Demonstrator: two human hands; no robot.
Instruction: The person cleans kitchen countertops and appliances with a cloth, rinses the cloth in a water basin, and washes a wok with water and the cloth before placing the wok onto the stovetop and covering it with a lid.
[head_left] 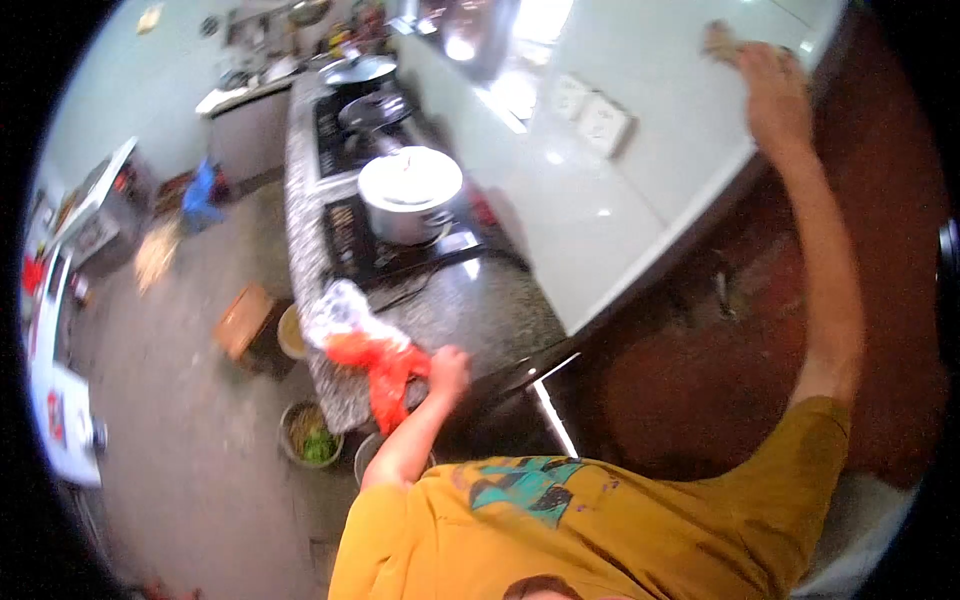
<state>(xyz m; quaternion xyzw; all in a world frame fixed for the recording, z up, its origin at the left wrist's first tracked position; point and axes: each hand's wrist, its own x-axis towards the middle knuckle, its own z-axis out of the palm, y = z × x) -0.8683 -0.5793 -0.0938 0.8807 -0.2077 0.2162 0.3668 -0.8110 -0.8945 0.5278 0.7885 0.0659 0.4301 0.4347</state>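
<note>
While your right hand (pixel 775 85) meets what looks like a rag (pixel 719 43) on the white tiles (pixel 685 130), your left hand (pixel 449 371) is at the red bag (pixel 388 362). Blur hides both grips; you can't tell how much work is done or left.

Prob. a home kitchen: lidded pot (pixel 408 192) on a hob (pixel 345 235), stone counter (pixel 470 325), tiled wall (pixel 640 190) w/ sockets (pixel 603 124), veg tub (pixel 312 436) on floor (pixel 190 370).
</note>
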